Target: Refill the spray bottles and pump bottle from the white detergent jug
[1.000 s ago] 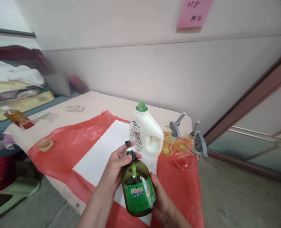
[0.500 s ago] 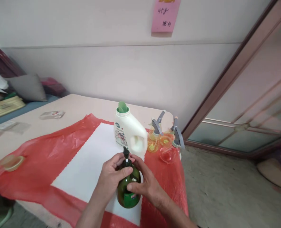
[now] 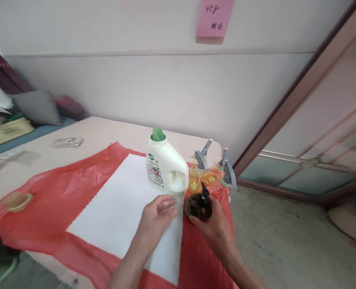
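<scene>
My right hand (image 3: pixel 219 225) is wrapped round a dark green pump bottle (image 3: pixel 196 206) with a black pump head, over the red plastic sheet (image 3: pixel 202 249). My left hand (image 3: pixel 156 218) hovers above the white sheet (image 3: pixel 118 208), its fingers loosely bent and apart, nothing visible in them. Just beyond it a white detergent jug (image 3: pixel 166 160) stands upright, with a green spout showing in its uncapped neck. Behind the pump bottle are clear spray bottles with grey trigger heads, one yellowish bottle (image 3: pixel 195 184) and another with its trigger (image 3: pixel 228 173) near the table's right edge.
A roll of tape (image 3: pixel 20 202) lies on the red plastic at the left. Clear plastic packets (image 3: pixel 67 142) are on the pale table (image 3: pixel 106 128). The wall carries a pink note (image 3: pixel 215 18). To the right are a framed glass door (image 3: pixel 310 120) and the floor.
The pump bottle has moved right, off the white sheet to beside the spray bottles, in my right hand. My left hand has let go of it and stays over the white sheet.
</scene>
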Available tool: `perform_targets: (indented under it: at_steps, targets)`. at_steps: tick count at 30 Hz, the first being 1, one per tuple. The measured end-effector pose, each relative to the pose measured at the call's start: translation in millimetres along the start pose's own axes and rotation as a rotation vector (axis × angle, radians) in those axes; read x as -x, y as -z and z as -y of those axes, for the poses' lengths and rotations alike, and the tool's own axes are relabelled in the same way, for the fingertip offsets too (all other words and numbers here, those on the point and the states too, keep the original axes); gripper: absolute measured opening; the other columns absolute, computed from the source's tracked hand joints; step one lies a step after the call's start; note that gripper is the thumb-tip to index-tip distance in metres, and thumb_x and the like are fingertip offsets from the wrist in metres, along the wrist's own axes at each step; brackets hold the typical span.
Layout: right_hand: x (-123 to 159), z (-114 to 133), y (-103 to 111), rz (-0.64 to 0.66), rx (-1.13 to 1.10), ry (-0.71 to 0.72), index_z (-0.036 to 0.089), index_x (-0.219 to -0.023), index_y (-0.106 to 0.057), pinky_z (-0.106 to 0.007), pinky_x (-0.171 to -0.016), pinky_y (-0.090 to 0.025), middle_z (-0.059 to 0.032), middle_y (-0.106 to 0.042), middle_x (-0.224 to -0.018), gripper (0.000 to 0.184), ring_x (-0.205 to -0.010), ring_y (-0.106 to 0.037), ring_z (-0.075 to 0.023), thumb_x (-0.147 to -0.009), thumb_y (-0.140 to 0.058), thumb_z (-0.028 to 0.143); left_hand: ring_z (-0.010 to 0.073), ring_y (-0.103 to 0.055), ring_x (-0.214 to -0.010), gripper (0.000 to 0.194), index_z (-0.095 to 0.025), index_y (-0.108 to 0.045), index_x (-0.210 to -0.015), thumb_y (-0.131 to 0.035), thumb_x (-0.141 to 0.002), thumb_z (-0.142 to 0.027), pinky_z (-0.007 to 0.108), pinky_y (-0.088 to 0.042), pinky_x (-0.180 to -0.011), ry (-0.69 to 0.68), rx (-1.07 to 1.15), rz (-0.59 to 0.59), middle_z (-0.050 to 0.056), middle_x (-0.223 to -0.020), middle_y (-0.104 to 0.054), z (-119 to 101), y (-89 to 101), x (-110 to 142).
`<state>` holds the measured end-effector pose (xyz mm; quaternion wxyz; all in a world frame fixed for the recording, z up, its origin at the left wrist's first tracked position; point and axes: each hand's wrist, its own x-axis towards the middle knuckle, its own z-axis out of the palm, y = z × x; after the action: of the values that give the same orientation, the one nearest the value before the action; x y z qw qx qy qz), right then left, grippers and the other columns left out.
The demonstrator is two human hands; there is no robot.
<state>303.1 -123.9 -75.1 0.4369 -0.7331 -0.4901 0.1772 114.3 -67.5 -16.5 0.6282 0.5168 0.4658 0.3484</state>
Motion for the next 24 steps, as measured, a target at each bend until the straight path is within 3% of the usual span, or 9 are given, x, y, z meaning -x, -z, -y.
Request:
perform_targets:
  at_steps: [2,5,8,10,13,16,18,20,24]
  targets:
    - [-3,-5,-4,-0.032,0.009,-0.014,0.021,-0.128,-0.047,-0.050,-0.092,-0.050,-0.0116,-0.059,-0.120,0.068,-0.112,-0.058,-0.0310,-0.067,-0.073,0.035,0.0240,-0.065,-0.102,0.040,-0.015,-0.067,-0.103,-0.073,-0.071,-0.040,0.035,-0.046,-0.093,0.014,0.000,0.007,0.011,-0.106,-0.072,-5,3.2,1]
    - [-1,-2,-6,-0.152,0.027,0.088,0.019,-0.135,-0.043,-0.056,-0.099,-0.045,-0.0158,-0.054,-0.132,0.071,-0.122,-0.052,-0.0333,-0.073,-0.071,0.040,0.0212,-0.065,-0.094,0.040,-0.015,-0.067,-0.102,-0.071,-0.072,-0.040,0.032,-0.047,-0.085,0.014,-0.023,0.022,0.009,-0.101,-0.072,-8,4.3,2]
    - [9,9,0,-0.382,0.034,0.329,0.018,-0.142,-0.036,-0.059,-0.107,-0.037,-0.0180,-0.045,-0.141,0.071,-0.132,-0.042,-0.0339,-0.081,-0.067,0.037,0.0199,-0.065,-0.088,0.036,-0.015,-0.067,-0.101,-0.070,-0.072,-0.036,0.031,-0.047,-0.081,0.004,-0.057,0.042,0.009,-0.097,-0.072,-2,1.5,1]
    - [18,15,3,-0.463,0.039,0.552,0.018,-0.144,-0.035,-0.055,-0.107,-0.038,-0.0173,-0.045,-0.139,0.073,-0.133,-0.042,-0.0316,-0.081,-0.070,0.027,0.0193,-0.065,-0.088,0.032,-0.015,-0.067,-0.099,-0.068,-0.073,-0.033,0.030,-0.047,-0.080,-0.025,-0.078,0.041,0.008,-0.095,-0.072,3,-1.5,0]
    - [35,21,-1,-0.328,0.063,0.845,0.012,-0.138,-0.042,-0.042,-0.097,-0.047,-0.0162,-0.054,-0.126,0.066,-0.120,-0.052,-0.0262,-0.079,-0.070,0.012,0.0185,-0.064,-0.085,0.027,-0.016,-0.067,-0.098,-0.065,-0.075,-0.030,0.029,-0.047,-0.078,-0.075,-0.109,0.029,0.006,-0.090,-0.071,9,-5.3,-1]
    - [52,26,-16,-0.058,0.115,1.067,0.012,-0.114,-0.058,-0.037,-0.083,-0.050,-0.0104,-0.065,-0.101,0.032,-0.095,-0.060,-0.0211,-0.082,-0.062,0.009,0.0187,-0.065,-0.085,0.027,-0.015,-0.067,-0.099,-0.064,-0.076,-0.029,0.029,-0.048,-0.079,-0.106,-0.185,0.000,0.006,-0.091,-0.071,9,-7.8,2]
    - [61,30,-27,0.059,0.141,1.139,0.016,-0.091,-0.061,-0.034,-0.071,-0.047,-0.0039,-0.065,-0.080,0.009,-0.074,-0.056,-0.0167,-0.084,-0.060,0.011,0.0194,-0.065,-0.091,0.029,-0.016,-0.068,-0.102,-0.063,-0.076,-0.030,0.030,-0.048,-0.084,-0.137,-0.242,-0.023,0.007,-0.096,-0.071,5,-9.8,7]
    - [69,32,-36,0.089,0.149,1.146,0.019,-0.075,-0.056,-0.031,-0.061,-0.042,-0.0004,-0.060,-0.067,0.012,-0.062,-0.051,-0.0140,-0.084,-0.059,0.012,0.0197,-0.066,-0.095,0.030,-0.017,-0.068,-0.103,-0.062,-0.077,-0.030,0.030,-0.047,-0.089,-0.182,-0.286,-0.038,0.007,-0.099,-0.072,-3,-13.3,14]
    - [88,31,-46,0.012,0.155,1.214,0.019,-0.069,-0.054,-0.028,-0.054,-0.039,0.0014,-0.057,-0.060,0.018,-0.057,-0.050,-0.0126,-0.085,-0.054,0.011,0.0196,-0.067,-0.097,0.028,-0.018,-0.068,-0.104,-0.060,-0.079,-0.028,0.031,-0.046,-0.091,-0.250,-0.336,-0.056,0.007,-0.100,-0.074,-18,-23.3,41]
